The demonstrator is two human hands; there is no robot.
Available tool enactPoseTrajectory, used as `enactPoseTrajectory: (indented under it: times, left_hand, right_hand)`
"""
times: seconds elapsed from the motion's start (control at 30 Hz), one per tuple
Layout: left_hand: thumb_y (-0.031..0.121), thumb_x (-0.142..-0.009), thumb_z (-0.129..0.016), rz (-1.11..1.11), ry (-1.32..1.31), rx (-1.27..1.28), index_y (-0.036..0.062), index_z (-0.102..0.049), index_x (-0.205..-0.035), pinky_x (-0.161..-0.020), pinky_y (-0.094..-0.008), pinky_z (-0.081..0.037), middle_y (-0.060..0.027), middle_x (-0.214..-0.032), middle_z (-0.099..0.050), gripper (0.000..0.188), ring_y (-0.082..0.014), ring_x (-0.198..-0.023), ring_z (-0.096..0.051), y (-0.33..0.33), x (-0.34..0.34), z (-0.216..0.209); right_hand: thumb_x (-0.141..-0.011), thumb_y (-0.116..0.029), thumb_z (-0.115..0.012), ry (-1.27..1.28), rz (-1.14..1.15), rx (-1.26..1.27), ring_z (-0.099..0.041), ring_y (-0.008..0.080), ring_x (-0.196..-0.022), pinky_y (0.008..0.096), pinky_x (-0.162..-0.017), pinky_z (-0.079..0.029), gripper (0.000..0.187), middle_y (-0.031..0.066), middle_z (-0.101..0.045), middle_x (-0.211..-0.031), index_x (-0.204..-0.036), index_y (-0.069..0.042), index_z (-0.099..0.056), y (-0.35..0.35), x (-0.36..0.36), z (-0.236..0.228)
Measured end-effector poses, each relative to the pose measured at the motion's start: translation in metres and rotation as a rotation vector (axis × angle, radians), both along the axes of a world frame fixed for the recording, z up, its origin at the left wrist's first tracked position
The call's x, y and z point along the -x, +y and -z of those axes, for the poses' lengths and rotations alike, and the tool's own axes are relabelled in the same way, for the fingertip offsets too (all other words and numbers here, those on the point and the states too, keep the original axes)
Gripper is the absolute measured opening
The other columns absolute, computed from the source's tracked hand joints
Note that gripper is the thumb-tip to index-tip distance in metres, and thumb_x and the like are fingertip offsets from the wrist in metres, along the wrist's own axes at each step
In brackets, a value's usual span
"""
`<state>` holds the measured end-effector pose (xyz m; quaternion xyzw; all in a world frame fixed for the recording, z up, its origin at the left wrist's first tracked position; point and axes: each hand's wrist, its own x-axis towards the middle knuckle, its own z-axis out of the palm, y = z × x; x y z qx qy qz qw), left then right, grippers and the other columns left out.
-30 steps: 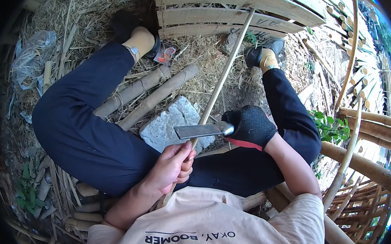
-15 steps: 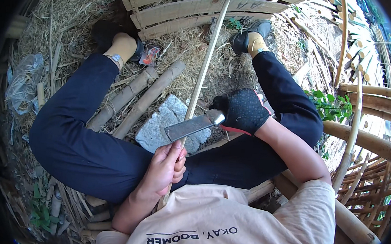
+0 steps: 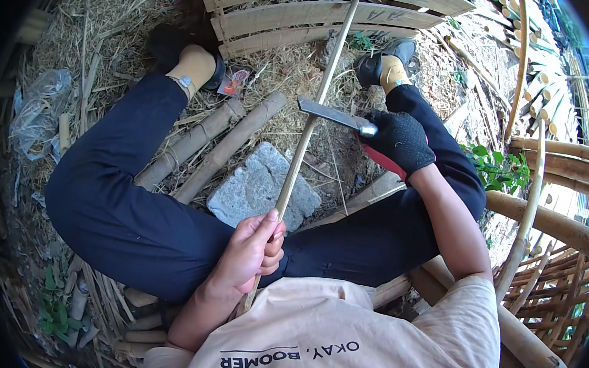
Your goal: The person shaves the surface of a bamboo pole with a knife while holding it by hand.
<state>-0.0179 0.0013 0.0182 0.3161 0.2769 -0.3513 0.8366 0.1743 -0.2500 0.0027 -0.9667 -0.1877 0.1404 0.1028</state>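
Observation:
A long, thin bamboo strip (image 3: 305,140) runs from my lap up to the wooden slats beyond my feet. My bare left hand (image 3: 256,250) is closed round its lower part, thumb lying along the strip. On my right hand (image 3: 401,142) is a black and red work glove, its fingers wrapped round the handle of a machete with a short, broad, square-ended blade (image 3: 331,113). The blade crosses the strip about midway between my left hand and the slats, seemingly against it. The glove hides most of the handle.
A rough stone block (image 3: 256,184) lies between my legs, with two bamboo poles (image 3: 232,144) left of it. Ahead stands a slatted wooden crate (image 3: 321,20). Bamboo rails (image 3: 554,222) and a woven bamboo basket (image 3: 549,294) are at right. A plastic bag (image 3: 41,112) lies at left.
My right hand has carried the machete up along the strip, away from my left hand, and the blade has turned. My left hand keeps its grip. The view has shifted slightly.

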Motion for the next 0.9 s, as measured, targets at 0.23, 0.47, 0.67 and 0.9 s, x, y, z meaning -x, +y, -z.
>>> enactPoseTrajectory:
  times: [0.23,0.47,0.67,0.9]
  left_hand:
    - [0.036,-0.108,-0.036,0.012,-0.005,-0.024,0.0114,-0.043,-0.081,-0.034,-0.0205,-0.015,0.0093,-0.055,-0.022,0.037,-0.0007,-0.04,-0.017,-0.002,0.001,0.003]
    - [0.039,-0.107,-0.037,0.02,-0.021,-0.099,0.0119,-0.042,-0.081,-0.034,-0.0206,-0.014,0.0092,-0.054,-0.022,0.038,-0.0006,-0.04,-0.017,-0.005,0.002,0.0]
    - [0.039,-0.107,-0.038,0.017,-0.002,-0.074,0.0123,-0.042,-0.08,-0.034,-0.0208,-0.014,0.0089,-0.054,-0.022,0.038,-0.0008,-0.039,-0.017,-0.004,0.0,-0.002]
    - [0.039,-0.107,-0.038,0.009,0.01,-0.058,0.013,-0.041,-0.08,-0.034,-0.0207,-0.014,0.0088,-0.054,-0.023,0.038,-0.0008,-0.039,-0.016,-0.001,0.001,-0.003]
  right_hand:
    - [-0.077,-0.032,-0.067,0.238,-0.294,-0.047,-0.066,0.0389,-0.072,0.0468,-0.067,-0.053,0.024,0.018,-0.067,-0.072,-0.089,-0.012,-0.072,0.032,0.035,-0.013]
    - [-0.072,-0.026,-0.067,0.186,-0.283,0.043,-0.068,0.0361,-0.072,0.0449,-0.067,-0.054,0.022,0.0156,-0.069,-0.075,-0.089,-0.013,-0.073,0.033,0.028,-0.014]
    - [-0.071,-0.025,-0.068,0.155,-0.293,0.02,-0.069,0.0357,-0.073,0.0452,-0.067,-0.054,0.025,0.0156,-0.069,-0.076,-0.092,-0.013,-0.073,0.03,0.024,-0.013]
    - [-0.075,-0.027,-0.067,0.095,-0.269,0.059,-0.069,0.0356,-0.073,0.0446,-0.068,-0.054,0.024,0.0164,-0.069,-0.076,-0.093,-0.013,-0.073,0.026,0.018,-0.008]
